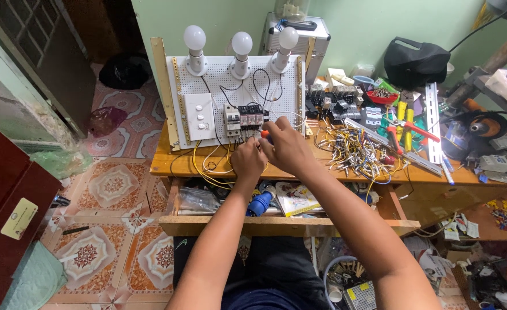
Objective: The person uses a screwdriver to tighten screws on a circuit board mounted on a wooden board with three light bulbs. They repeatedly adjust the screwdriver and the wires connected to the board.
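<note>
At the centre of the frame, an orange-handled screwdriver (264, 134) is gripped in the closed fingers of the right hand (288, 147), its tip hidden near the row of circuit breakers (244, 118) on the white perforated board (236, 95). The left hand (248, 161) is held just below, fingers curled among yellow wires (207, 166); what they pinch cannot be told.

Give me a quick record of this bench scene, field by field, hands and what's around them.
Left hand: at the yellow wires below the breakers
Right hand: holds an orange-handled screwdriver at the breakers
Board: white pegboard, upright, with three bulbs and a white switch plate
Bench: wooden table, open drawer
Right of hands: heap of cut wires, pliers
</note>
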